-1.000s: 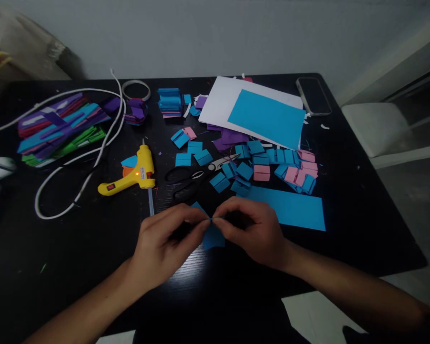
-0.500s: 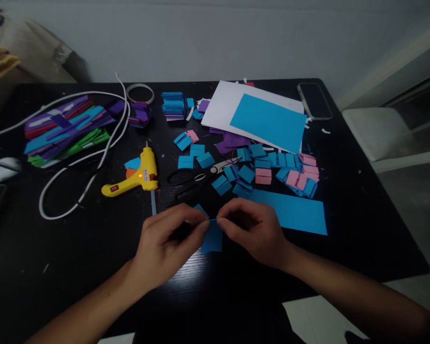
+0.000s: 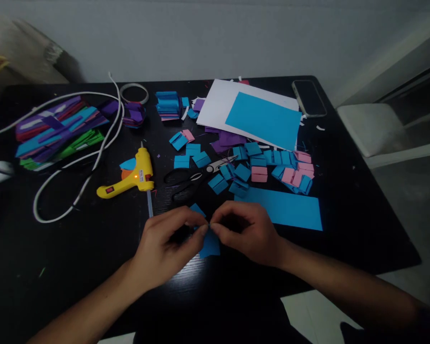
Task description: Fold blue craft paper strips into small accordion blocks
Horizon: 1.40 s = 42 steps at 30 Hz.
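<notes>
My left hand [image 3: 174, 243] and my right hand [image 3: 249, 231] meet at their fingertips near the front of the black table. Both pinch the top edge of a small blue paper piece [image 3: 210, 243], which hangs or lies below the fingers; the fingertips hide its upper part. Another bit of blue paper [image 3: 198, 209] shows just behind my left fingers. Beyond my right hand lies a blue paper strip [image 3: 294, 208]. Scissors [image 3: 197, 177] with black handles rest behind the hands, beside several folded blue pieces [image 3: 241, 173] and pink ones [image 3: 259, 174].
A yellow glue gun [image 3: 141, 169] with its light on lies left of the scissors. A white cable [image 3: 39, 191] loops at the left, over bundled coloured paper [image 3: 57, 129]. White sheets [image 3: 211, 105] and a phone [image 3: 309, 99] lie at the back.
My fingertips have come closer together on the blue paper, my right hand moving slightly left. The whole view has shifted a little.
</notes>
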{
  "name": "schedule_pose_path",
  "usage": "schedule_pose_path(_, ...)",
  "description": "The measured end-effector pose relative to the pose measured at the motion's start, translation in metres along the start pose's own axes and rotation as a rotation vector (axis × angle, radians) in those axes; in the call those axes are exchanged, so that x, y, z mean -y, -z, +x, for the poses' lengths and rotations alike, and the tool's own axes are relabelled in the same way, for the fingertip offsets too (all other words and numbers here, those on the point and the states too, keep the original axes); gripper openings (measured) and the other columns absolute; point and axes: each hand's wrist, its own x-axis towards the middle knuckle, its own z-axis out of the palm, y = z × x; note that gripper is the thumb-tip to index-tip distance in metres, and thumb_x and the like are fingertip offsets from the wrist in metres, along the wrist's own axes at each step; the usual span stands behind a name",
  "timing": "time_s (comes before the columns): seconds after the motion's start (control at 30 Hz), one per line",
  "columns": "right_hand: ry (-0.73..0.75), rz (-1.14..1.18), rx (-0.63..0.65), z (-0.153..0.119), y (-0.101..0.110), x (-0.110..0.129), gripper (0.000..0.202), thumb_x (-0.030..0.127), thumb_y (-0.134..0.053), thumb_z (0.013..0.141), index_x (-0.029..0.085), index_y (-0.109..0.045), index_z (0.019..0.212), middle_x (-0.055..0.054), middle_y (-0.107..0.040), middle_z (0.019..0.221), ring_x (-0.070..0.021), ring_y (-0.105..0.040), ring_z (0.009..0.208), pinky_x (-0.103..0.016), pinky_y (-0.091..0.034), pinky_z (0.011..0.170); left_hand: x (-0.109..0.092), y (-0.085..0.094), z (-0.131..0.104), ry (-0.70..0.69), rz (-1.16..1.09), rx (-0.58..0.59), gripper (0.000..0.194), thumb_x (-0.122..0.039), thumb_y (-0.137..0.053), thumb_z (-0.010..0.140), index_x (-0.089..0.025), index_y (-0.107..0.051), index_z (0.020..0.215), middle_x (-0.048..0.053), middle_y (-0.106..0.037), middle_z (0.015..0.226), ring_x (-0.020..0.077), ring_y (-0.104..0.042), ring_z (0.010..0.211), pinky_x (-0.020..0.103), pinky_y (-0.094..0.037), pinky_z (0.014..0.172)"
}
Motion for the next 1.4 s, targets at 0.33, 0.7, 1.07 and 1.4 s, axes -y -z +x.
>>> schedule_pose_path(0.33,-0.053,-0.016,-0.011,0.001,0.006,0.001,0.002,0.019,-0.075,0.088,0.019,-0.073,0.087,0.002,-0.071,0.076,-0.0109,-0.066,0.067,-0.021,-0.054,0.06,0.001,0.01,0.005,0.036,-0.014,0.016,0.009,-0.012,-0.067,0.09,-0.02,-0.069,0.085,-0.002,-0.07,0.074,0.0102,-0.065,0.063,0.02,-0.052,0.059)
schedule_pose_path(0.7,-0.02,-0.06,0.053,0.002,0.005,0.003,0.001,0.018,-0.074,0.084,0.019,-0.073,0.084,0.0,-0.073,0.077,-0.0123,-0.064,0.067,-0.024,-0.051,0.06,-0.002,0.006,0.003,-0.014,-0.052,0.074,0.01,-0.009,-0.067,0.09,-0.019,-0.069,0.089,-0.001,-0.071,0.076,0.0099,-0.065,0.063,0.02,-0.052,0.058)
schedule_pose_path(1.07,-0.079,-0.069,0.056,0.011,0.022,0.007,0.004,0.015,-0.072,0.08,0.019,-0.072,0.077,0.0,-0.072,0.073,-0.0132,-0.066,0.067,-0.025,-0.053,0.063,0.002,0.012,0.006,0.041,-0.016,0.016,0.01,-0.01,-0.069,0.089,-0.019,-0.07,0.086,-0.002,-0.073,0.076,0.01,-0.067,0.065,0.019,-0.053,0.062)
schedule_pose_path(1.4,-0.05,-0.05,0.028,0.005,0.011,0.006,0.007,0.026,-0.077,0.088,0.02,-0.074,0.089,-0.002,-0.073,0.081,-0.0148,-0.068,0.072,-0.026,-0.055,0.064,-0.001,0.011,0.006,0.042,-0.012,-0.007,0.01,-0.011,-0.068,0.089,-0.019,-0.071,0.085,-0.002,-0.073,0.075,0.0104,-0.066,0.063,0.02,-0.052,0.059)
